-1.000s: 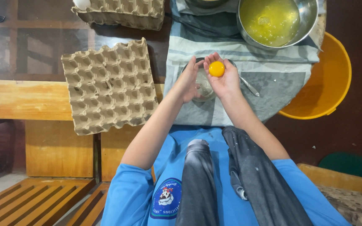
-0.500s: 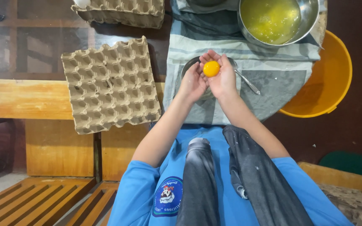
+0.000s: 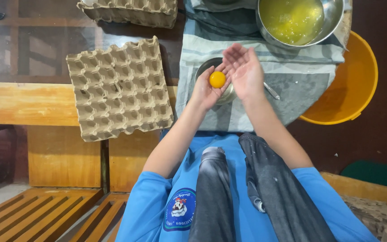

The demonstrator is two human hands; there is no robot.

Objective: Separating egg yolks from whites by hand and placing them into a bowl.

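Above one small bowl (image 3: pixel 204 68), left hand (image 3: pixel 207 87) cupping one egg yolk (image 3: pixel 217 79), right hand (image 3: pixel 246 71) spread open, two egg trays (image 3: pixel 119 87).

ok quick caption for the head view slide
Left hand cups an egg yolk over a small bowl, right hand open beside it.
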